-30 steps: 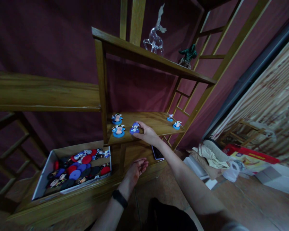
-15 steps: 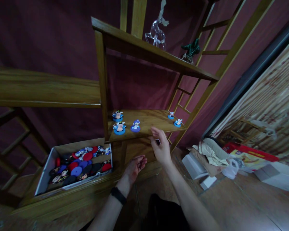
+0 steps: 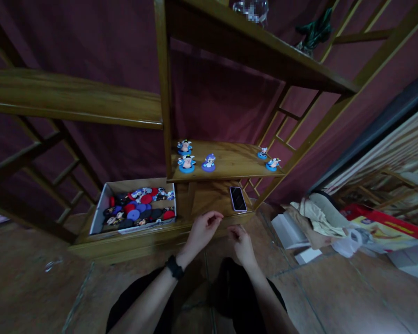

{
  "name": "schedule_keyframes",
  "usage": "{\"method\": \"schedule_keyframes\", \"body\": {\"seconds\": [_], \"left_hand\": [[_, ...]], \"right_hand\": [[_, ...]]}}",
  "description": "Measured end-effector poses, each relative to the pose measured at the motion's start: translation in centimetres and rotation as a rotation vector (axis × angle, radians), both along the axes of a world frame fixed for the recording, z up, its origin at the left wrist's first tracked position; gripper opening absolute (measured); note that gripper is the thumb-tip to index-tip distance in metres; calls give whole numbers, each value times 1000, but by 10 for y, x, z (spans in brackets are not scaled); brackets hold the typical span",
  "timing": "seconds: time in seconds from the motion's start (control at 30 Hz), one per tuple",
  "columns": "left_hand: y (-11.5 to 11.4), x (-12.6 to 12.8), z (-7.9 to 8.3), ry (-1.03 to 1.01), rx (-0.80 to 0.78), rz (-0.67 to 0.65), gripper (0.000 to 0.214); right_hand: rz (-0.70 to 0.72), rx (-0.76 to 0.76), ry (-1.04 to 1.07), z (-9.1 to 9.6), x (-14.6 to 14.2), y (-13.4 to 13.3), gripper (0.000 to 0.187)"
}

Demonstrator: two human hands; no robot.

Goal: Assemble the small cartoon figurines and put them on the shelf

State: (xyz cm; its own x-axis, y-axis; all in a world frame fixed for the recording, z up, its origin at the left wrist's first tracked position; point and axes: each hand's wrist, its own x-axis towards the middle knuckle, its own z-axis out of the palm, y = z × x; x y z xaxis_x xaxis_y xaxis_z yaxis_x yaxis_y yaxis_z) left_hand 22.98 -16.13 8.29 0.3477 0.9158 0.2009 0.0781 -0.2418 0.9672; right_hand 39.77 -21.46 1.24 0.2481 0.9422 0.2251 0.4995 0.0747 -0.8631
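Observation:
My left hand is in front of the lower shelf, its thumb and fingers curled together with nothing visible in them. To its right, my right hand hangs over the floor with fingers curled in, and it looks empty. Neither touches the shelf. On the middle shelf stand two pig figurines on blue bases at the left, a purple-haired figurine beside them, and two small blue-based figurines at the right end. A phone lies on the lower shelf, just beyond my hands.
A white cardboard box full of figurines with red, purple and black bases sits on the lower left ledge. Above hangs an upper shelf with a glass ornament and a green ornament. Boxes and bags lie on the floor at right.
My right hand has drawn back and down from the middle shelf's edge, its fingers now curled, and the phone shows fully. My left hand has come up a little. The camera has tilted downward.

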Motion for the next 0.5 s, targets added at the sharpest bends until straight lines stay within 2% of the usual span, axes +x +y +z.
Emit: {"method": "schedule_keyframes", "body": {"seconds": [0.1, 0.17, 0.23, 0.3, 0.37, 0.43, 0.5], "left_hand": [[-17, -26, 15, 28, 68, 21, 21], [-15, -50, 13, 28, 88, 144, 21], [-1, -81, 1, -5, 85, 315, 23], [22, -117, -19, -57, 57, 527, 25], [49, -153, -40, 8, 54, 748, 25], [75, -182, -57, 238, 32, 818, 24], [97, -200, -68, 442, 40, 798, 25]], "right_hand": [[-14, -62, 136, -3, 3, 5, 24], [-48, -101, 198, -5, 6, 7, 29], [-74, -128, 215, -6, 9, 8, 33], [-79, -142, 213, -5, 11, 9, 36], [-72, -149, 195, -4, 11, 9, 37], [-51, -153, 165, -3, 10, 10, 35], [-28, -161, 146, -3, 9, 10, 33]]}}
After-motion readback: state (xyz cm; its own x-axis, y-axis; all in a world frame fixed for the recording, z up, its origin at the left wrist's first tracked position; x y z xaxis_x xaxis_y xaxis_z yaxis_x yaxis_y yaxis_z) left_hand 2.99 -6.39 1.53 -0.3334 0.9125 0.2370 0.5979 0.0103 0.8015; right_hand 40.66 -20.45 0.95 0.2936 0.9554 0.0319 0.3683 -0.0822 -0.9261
